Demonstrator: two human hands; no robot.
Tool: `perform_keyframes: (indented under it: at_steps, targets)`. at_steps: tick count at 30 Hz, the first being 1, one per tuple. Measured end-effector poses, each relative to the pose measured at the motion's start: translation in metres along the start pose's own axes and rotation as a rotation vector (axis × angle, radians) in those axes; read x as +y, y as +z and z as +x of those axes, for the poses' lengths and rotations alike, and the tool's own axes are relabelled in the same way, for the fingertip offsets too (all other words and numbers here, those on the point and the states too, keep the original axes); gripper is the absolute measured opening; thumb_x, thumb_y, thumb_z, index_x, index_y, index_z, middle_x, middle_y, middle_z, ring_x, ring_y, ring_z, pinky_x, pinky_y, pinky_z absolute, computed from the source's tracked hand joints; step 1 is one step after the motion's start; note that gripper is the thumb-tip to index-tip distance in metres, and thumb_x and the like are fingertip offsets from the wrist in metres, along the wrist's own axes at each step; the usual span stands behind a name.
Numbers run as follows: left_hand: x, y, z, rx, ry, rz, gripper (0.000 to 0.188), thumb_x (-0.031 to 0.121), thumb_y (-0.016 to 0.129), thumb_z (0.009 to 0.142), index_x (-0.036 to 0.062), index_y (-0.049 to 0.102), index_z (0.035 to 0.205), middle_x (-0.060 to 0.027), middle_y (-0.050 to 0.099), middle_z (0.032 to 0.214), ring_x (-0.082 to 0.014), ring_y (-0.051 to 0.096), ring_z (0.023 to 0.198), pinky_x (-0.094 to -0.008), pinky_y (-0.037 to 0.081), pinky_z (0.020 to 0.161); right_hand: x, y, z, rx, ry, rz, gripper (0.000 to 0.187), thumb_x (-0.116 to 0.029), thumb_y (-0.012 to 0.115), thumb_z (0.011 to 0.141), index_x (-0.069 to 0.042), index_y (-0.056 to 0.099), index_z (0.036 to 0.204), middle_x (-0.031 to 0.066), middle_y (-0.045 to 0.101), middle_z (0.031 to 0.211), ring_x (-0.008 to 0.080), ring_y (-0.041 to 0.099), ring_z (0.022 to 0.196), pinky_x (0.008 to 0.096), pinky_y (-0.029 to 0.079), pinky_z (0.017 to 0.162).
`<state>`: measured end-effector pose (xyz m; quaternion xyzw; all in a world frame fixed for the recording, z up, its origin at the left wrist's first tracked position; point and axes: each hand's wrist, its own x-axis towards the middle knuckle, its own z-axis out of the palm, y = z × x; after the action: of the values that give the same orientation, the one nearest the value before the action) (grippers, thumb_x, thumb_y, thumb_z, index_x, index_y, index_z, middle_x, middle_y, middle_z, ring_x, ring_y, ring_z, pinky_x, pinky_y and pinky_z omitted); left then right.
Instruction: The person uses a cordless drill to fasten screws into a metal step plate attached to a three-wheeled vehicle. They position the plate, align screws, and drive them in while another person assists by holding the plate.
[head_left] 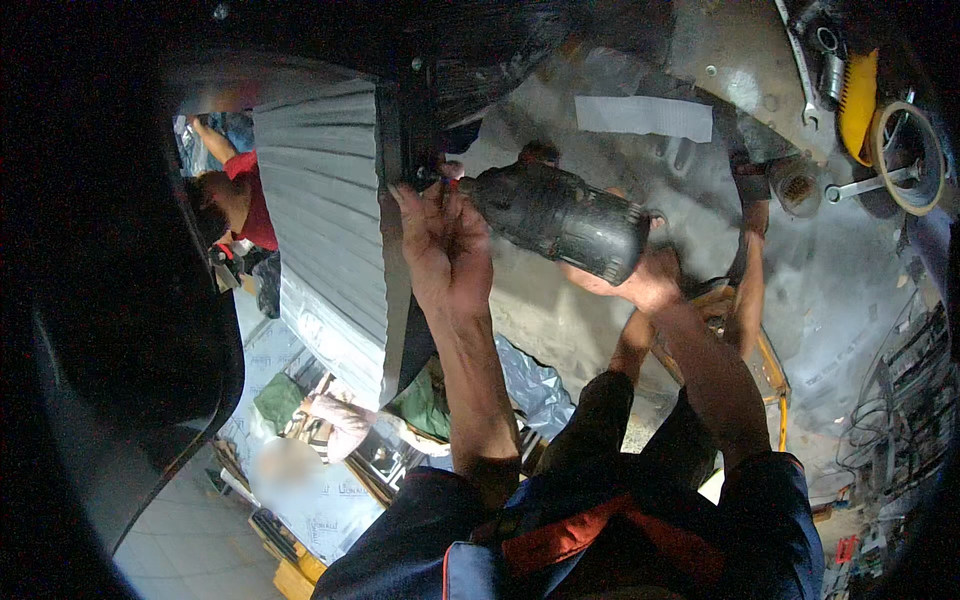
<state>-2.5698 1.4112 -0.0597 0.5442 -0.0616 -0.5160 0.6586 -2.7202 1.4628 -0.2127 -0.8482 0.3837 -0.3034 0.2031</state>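
A black power drill (560, 215) lies nearly level in front of me, its nose toward the left. My right hand (640, 280) is closed round its grip, which is mostly hidden under the body. My left hand (445, 240) is raised palm up by the drill's nose. Its fingers are curled at a small red and blue bit (452, 184), against the dark upright frame edge (395, 150). Whatever is pinched there is too small to make out. A ribbed silvery panel (320, 190) fills the space left of that edge.
Wrenches (803, 80), a yellow toothed tool (858, 105) and a tape roll (908, 158) lie at the upper right. A pale strip (645, 117) sits on the grey surface beyond the drill. A person in red (255, 190) is far left; another person (335, 425) is lower left.
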Motion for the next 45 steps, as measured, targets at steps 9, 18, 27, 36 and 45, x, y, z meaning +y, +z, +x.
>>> perform_keyframes:
  at_steps: [9,18,27,36,45]
  targets:
    - [-0.022,0.055,0.032,-0.037,-0.061,0.061,0.025,0.016,0.061,0.098,0.0021,0.064,0.119,-0.0062,0.068,0.109,-0.0118,0.057,0.086,-0.0267,0.05,0.079,0.036,-0.039,0.068,-0.053,0.485,0.999,0.039,-0.034,0.066,0.09,-0.009,0.062,0.12,0.0126,0.068,0.116,0.0314,0.062,0.107,0.0439,0.048,0.096]
    - [-0.031,0.061,0.068,0.038,-0.019,0.051,0.022,0.012,0.063,0.096,0.0042,0.065,0.117,-0.0033,0.069,0.103,-0.0111,0.055,0.082,-0.0281,0.047,0.083,0.051,-0.058,0.11,-0.163,0.762,1.3,0.031,-0.025,0.073,0.084,-0.007,0.069,0.108,0.0107,0.072,0.099,0.0267,0.066,0.089,0.0388,0.053,0.083]
    - [-0.031,0.058,0.071,0.019,-0.008,0.019,0.022,0.012,0.062,0.097,0.0031,0.065,0.116,-0.003,0.069,0.1,-0.0103,0.053,0.078,-0.0249,0.045,0.074,0.062,-0.049,0.109,-0.183,0.709,1.271,0.031,-0.026,0.075,0.081,-0.007,0.069,0.105,0.0118,0.071,0.097,0.0275,0.066,0.09,0.0402,0.052,0.085]
    - [-0.03,0.067,0.069,0.004,-0.012,-0.107,0.022,0.012,0.063,0.097,-0.001,0.065,0.114,-0.0037,0.066,0.095,-0.0096,0.048,0.072,-0.0246,0.041,0.068,0.099,-0.056,0.114,-0.406,0.366,1.082,0.034,-0.022,0.069,0.079,-0.006,0.064,0.108,0.0131,0.069,0.102,0.0289,0.064,0.099,0.0406,0.051,0.09]
    - [-0.027,0.062,0.069,0.005,-0.038,-0.085,0.019,0.013,0.063,0.097,0.0012,0.066,0.111,-0.0026,0.067,0.096,-0.0086,0.048,0.072,-0.0227,0.04,0.067,0.07,-0.077,0.125,-0.356,0.588,1.023,0.034,-0.029,0.067,0.087,-0.007,0.066,0.114,0.016,0.069,0.109,0.0336,0.065,0.1,0.0416,0.051,0.091]
